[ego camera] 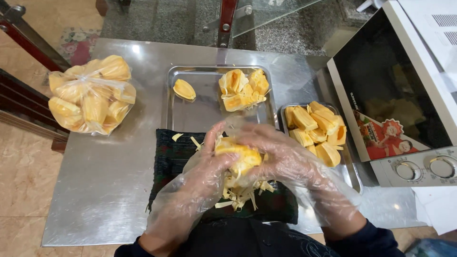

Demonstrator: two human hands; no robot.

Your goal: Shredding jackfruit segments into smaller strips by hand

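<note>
Nearest the camera, the left hand (209, 164) and right hand (281, 157), both in loose clear gloves, close their grip together on a yellow jackfruit pod (236, 154) above a dark cloth (171, 157). The slippery gloves could let the pod drop among the pale fibre strips (240, 192). The steel counter (109, 181) carries a large bag of pods (90, 95), two trays (200, 107) and a microwave (395, 90); the floor is tiled.

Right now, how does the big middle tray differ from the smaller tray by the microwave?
The big tray is mostly bare, with one lone fruit piece and a small heap in a corner; the smaller tray is packed with pieces. The big tray lies farther from the hands, the smaller beside the right hand. Both are shiny metal holding yellow fruit.
</note>
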